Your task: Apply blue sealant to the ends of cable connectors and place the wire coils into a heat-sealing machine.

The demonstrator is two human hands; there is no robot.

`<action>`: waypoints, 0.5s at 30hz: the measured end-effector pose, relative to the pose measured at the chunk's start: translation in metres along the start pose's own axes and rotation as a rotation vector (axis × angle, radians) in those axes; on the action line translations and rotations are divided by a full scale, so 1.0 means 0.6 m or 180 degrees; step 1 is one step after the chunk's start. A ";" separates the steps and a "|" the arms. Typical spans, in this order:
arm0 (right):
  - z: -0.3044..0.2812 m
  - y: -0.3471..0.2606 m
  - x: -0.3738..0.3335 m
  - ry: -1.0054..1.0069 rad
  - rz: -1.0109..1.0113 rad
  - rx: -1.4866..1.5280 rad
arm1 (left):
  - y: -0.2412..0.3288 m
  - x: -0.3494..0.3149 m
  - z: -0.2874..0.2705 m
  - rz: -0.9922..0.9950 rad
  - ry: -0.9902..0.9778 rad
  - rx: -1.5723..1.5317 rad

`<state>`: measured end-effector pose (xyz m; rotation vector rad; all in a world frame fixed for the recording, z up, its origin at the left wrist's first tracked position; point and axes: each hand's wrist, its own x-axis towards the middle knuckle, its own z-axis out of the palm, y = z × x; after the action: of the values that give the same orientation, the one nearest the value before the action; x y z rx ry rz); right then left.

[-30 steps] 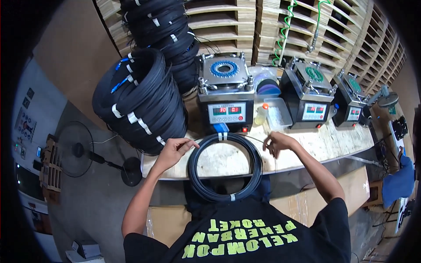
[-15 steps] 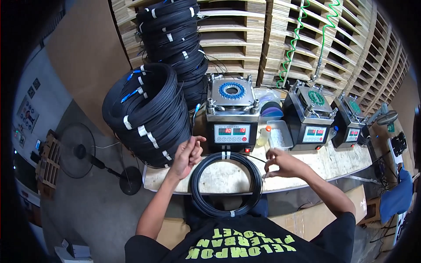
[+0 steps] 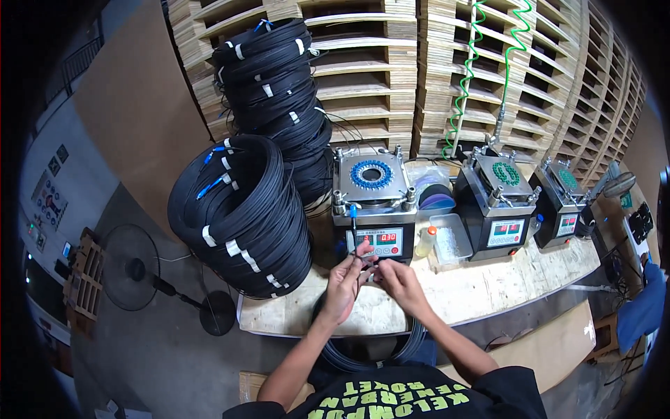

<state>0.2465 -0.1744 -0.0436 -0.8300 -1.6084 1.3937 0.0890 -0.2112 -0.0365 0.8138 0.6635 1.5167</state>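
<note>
My left hand (image 3: 340, 285) is closed in a pinch on a thin black cable. The cable's blue-tipped connector (image 3: 354, 211) stands upright above the fingers, in front of the nearest machine. Close beside it my right hand (image 3: 402, 286) is also closed, its fingertips meeting the left ones; what they pinch is too small to make out. Below both hands lies a coil of black cable (image 3: 412, 343), bound with white tape, over the bench's front edge; the forearms hide part of it. Behind the hands stands a machine (image 3: 374, 190) with a metal top plate and a ring of blue connectors.
Stacked black cable coils (image 3: 244, 230) stand at the left, with a taller stack (image 3: 272, 91) behind. Right of the machine are a small bottle (image 3: 424, 243) with an orange cap, a clear tray (image 3: 452, 241) and two similar machines (image 3: 499, 202). A fan (image 3: 132, 269) stands at far left.
Both hands have come together over the coil, the right moving left. The blue-tipped connector now stands above my left fingers. The nearest machine's display has changed, and the view has shifted slightly.
</note>
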 end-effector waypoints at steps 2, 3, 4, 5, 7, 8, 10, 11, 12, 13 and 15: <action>0.023 -0.011 -0.010 0.0091 -0.0280 -0.0492 | -0.011 -0.004 0.000 -0.0139 0.0022 0.0018; 0.033 -0.007 -0.014 0.0211 -0.0154 -0.0076 | -0.021 -0.006 -0.001 -0.0027 0.0015 0.0178; 0.039 -0.006 -0.016 0.0241 -0.0119 -0.0065 | -0.030 -0.006 0.004 0.0069 0.0005 0.0320; 0.045 -0.007 -0.018 0.0318 -0.0131 0.0155 | -0.039 -0.007 0.009 0.0081 -0.0029 0.0197; 0.052 0.012 -0.017 0.0525 -0.0375 0.0351 | -0.043 -0.009 0.007 -0.0037 -0.0018 0.0145; 0.049 0.013 -0.020 0.0539 -0.0340 0.0353 | -0.044 -0.010 0.007 -0.0109 -0.0007 0.0095; 0.045 0.006 -0.026 0.0130 0.0205 0.0991 | -0.041 -0.014 0.007 -0.0052 0.0033 0.0257; 0.046 0.003 -0.029 0.0086 0.0417 0.1316 | -0.031 -0.015 0.014 -0.0170 -0.0016 0.0216; 0.046 0.006 -0.031 0.0083 0.0441 0.1315 | -0.025 -0.015 0.015 -0.0285 -0.0062 0.0174; 0.046 0.010 -0.033 0.0042 0.0538 0.1383 | -0.023 -0.014 0.011 -0.0392 -0.0001 0.0329; 0.041 0.019 -0.038 -0.0052 0.0739 0.1587 | -0.023 -0.006 0.011 -0.0337 0.0033 0.0061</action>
<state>0.2337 -0.2035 -0.0593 -0.7160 -1.1197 1.8663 0.1027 -0.2139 -0.0443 0.7739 0.7189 1.4216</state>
